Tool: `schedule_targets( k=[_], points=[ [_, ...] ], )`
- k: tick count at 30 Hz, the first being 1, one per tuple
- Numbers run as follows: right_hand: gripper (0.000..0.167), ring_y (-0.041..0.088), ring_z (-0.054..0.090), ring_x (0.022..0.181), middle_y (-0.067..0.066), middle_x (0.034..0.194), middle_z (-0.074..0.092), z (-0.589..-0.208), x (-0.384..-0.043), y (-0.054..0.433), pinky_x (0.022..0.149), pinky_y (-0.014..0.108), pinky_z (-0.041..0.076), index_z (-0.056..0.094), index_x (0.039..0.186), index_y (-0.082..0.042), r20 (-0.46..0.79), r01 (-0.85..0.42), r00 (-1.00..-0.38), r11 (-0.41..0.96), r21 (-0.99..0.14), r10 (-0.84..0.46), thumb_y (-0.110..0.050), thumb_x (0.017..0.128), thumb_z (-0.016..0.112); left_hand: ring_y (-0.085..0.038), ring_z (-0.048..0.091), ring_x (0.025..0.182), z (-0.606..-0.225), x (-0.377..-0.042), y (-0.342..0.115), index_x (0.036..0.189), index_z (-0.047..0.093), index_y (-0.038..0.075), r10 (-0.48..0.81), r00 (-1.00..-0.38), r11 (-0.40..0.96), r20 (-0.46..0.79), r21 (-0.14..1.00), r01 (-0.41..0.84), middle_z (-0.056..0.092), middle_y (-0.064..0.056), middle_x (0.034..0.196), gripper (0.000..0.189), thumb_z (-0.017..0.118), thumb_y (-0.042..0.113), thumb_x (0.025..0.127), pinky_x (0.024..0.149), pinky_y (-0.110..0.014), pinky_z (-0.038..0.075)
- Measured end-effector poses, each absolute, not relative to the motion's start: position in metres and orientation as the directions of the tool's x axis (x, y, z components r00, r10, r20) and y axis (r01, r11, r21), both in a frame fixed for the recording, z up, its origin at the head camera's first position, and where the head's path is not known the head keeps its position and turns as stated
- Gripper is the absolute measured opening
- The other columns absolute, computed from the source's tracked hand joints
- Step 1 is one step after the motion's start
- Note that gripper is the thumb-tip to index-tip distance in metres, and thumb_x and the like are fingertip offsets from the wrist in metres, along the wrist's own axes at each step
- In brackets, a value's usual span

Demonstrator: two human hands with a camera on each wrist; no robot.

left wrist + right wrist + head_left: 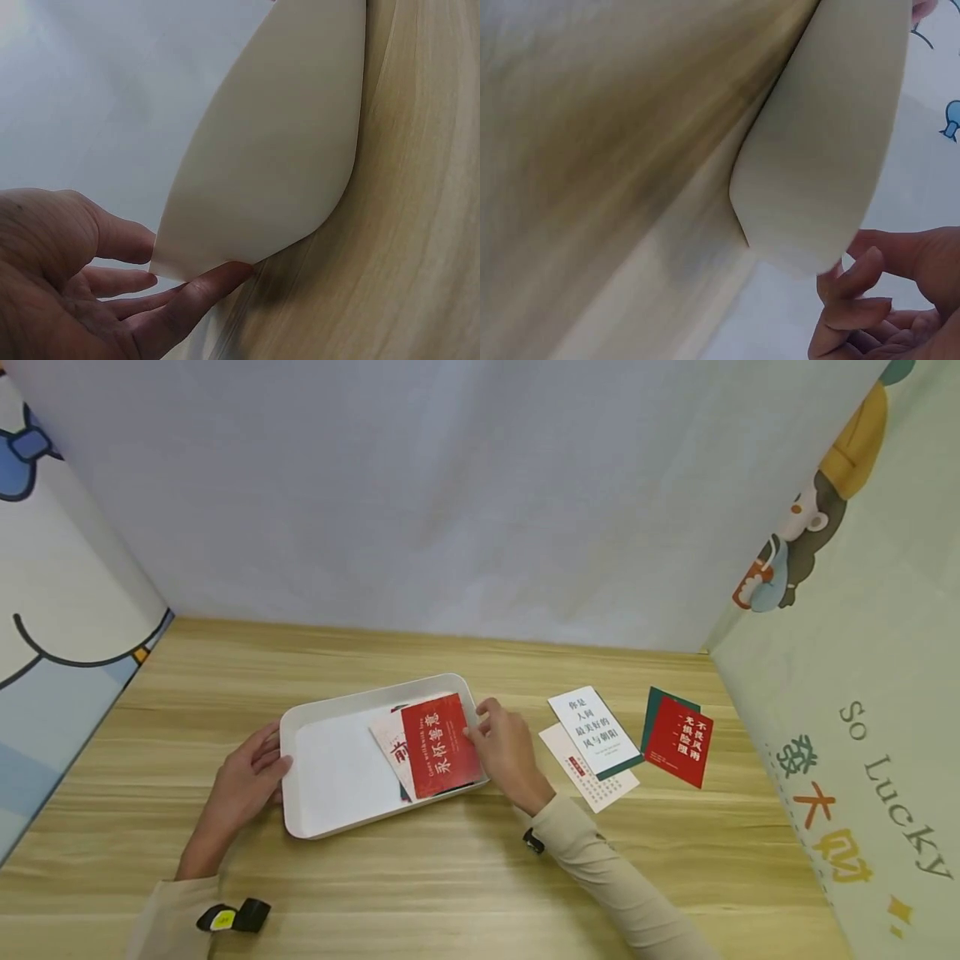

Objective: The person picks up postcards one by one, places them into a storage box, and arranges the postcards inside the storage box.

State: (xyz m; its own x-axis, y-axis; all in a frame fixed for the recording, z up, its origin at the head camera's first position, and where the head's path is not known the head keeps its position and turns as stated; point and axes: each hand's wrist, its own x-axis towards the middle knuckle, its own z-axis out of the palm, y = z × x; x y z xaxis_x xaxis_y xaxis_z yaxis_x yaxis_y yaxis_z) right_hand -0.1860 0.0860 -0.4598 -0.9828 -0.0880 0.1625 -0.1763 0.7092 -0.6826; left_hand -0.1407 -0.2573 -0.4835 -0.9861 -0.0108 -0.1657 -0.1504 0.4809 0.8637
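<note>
1. Near the middle of the wooden table [450,877], slightly toward its left edge: white tray [300,777], shallow, with rounded corners, flat on the wood.
2. Against the tray's right wall: red card [441,743] with white characters, tilted, on top of a pale card [388,745] whose edge pokes out at its left.
3. At the tray's right rim: right hand [506,747], fingertips bent onto the red card's right edge; whether pinching or only touching, cannot tell.
4. At the tray's left wall: left hand [243,781], fingers straight and slightly spread, tips touching the wall.
5. Toward the table's right edge, well apart from the tray: white card [588,722] overlapping a dotted pale card [600,787], then a second red card [678,742] over a green one.
</note>
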Motion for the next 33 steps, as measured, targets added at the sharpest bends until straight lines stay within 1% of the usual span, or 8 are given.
schedule_targets(
  k=[5, 11, 14, 18, 21, 26, 30, 33],
  points=[
    [0.015, 0.031, 0.074, 0.078, 0.018, 0.085, 0.077, -0.460, -0.186, 0.088, 0.067, 0.043, 0.058, 0.068, 0.099, 0.003, 0.224, -0.210, -0.971, 0.771, -0.602, -0.090, -0.009, 0.094, 0.078, -0.052, 0.046, 0.142, -0.483, -0.141, -0.258, 0.162, 0.024, -0.008, -0.012, -0.987, 0.494, -0.159, 0.857, -0.145, 0.041, -0.041, 0.153, 0.066, 0.055, 0.006, 0.106, 0.077, 0.001, 0.038],
    [0.010, 0.027, 0.074, 0.079, 0.013, 0.087, 0.078, -0.460, -0.188, 0.098, 0.068, 0.041, 0.057, 0.070, 0.093, -0.003, 0.236, -0.204, -0.968, 0.797, -0.569, -0.080, -0.010, 0.095, 0.075, -0.053, 0.045, 0.142, -0.485, -0.141, -0.264, 0.162, 0.022, -0.008, -0.012, -0.986, 0.514, -0.168, 0.844, -0.150, 0.040, -0.041, 0.153, 0.066, 0.055, 0.008, 0.107, 0.079, 0.002, 0.035],
    [0.014, 0.023, 0.068, 0.071, 0.009, 0.079, 0.073, -0.458, -0.190, 0.109, 0.062, 0.038, 0.053, 0.067, 0.086, -0.006, 0.229, -0.189, -0.971, 0.797, -0.574, -0.065, -0.012, 0.096, 0.075, -0.053, 0.045, 0.142, -0.486, -0.141, -0.263, 0.162, 0.023, -0.008, -0.013, -0.987, 0.502, -0.161, 0.852, -0.145, 0.040, -0.042, 0.153, 0.066, 0.055, 0.007, 0.107, 0.079, 0.002, 0.036],
    [0.024, 0.019, 0.057, 0.063, 0.005, 0.071, 0.063, -0.456, -0.194, 0.130, 0.057, 0.033, 0.044, 0.060, 0.081, -0.008, 0.179, -0.129, -0.984, 0.795, -0.593, -0.027, -0.017, 0.096, 0.076, -0.053, 0.046, 0.142, -0.485, -0.140, -0.259, 0.162, 0.024, -0.008, -0.016, -0.990, 0.487, -0.141, 0.863, -0.131, 0.041, -0.041, 0.153, 0.066, 0.056, 0.004, 0.106, 0.080, 0.003, 0.036],
    [0.025, 0.019, 0.055, 0.062, 0.005, 0.072, 0.062, -0.455, -0.197, 0.147, 0.056, 0.032, 0.042, 0.057, 0.083, -0.008, 0.136, -0.083, -0.991, 0.795, -0.601, 0.000, -0.018, 0.097, 0.076, -0.052, 0.046, 0.142, -0.484, -0.140, -0.256, 0.162, 0.024, -0.007, -0.020, -0.990, 0.492, -0.143, 0.860, -0.134, 0.041, -0.040, 0.154, 0.066, 0.056, 0.004, 0.106, 0.081, 0.003, 0.034],
    [0.023, 0.018, 0.054, 0.064, 0.009, 0.079, 0.065, -0.452, -0.202, 0.171, 0.057, 0.029, 0.040, 0.057, 0.089, -0.005, 0.064, -0.027, -0.998, 0.791, -0.612, 0.015, -0.017, 0.098, 0.074, -0.051, 0.044, 0.144, -0.484, -0.141, -0.257, 0.164, 0.021, -0.005, -0.027, -0.983, 0.504, -0.182, 0.847, -0.170, 0.039, -0.039, 0.156, 0.068, 0.055, 0.009, 0.107, 0.078, 0.002, 0.035],
    [0.023, 0.018, 0.053, 0.066, 0.009, 0.084, 0.064, -0.447, -0.204, 0.186, 0.058, 0.029, 0.039, 0.057, 0.092, -0.005, 0.014, 0.022, -0.999, 0.794, -0.608, 0.038, -0.021, 0.098, 0.073, -0.051, 0.045, 0.143, -0.485, -0.140, -0.257, 0.164, 0.022, -0.005, -0.033, -0.983, 0.505, -0.179, 0.846, -0.171, 0.040, -0.039, 0.155, 0.067, 0.055, 0.008, 0.107, 0.077, 0.002, 0.036],
    [0.026, 0.020, 0.055, 0.068, 0.010, 0.086, 0.064, -0.443, -0.206, 0.196, 0.059, 0.029, 0.040, 0.057, 0.094, -0.005, -0.018, 0.058, -0.998, 0.803, -0.593, 0.058, -0.023, 0.098, 0.074, -0.051, 0.046, 0.143, -0.485, -0.140, -0.256, 0.164, 0.022, -0.005, -0.032, -0.984, 0.501, -0.178, 0.849, -0.170, 0.040, -0.040, 0.155, 0.067, 0.055, 0.007, 0.107, 0.076, 0.001, 0.037]
  ],
)
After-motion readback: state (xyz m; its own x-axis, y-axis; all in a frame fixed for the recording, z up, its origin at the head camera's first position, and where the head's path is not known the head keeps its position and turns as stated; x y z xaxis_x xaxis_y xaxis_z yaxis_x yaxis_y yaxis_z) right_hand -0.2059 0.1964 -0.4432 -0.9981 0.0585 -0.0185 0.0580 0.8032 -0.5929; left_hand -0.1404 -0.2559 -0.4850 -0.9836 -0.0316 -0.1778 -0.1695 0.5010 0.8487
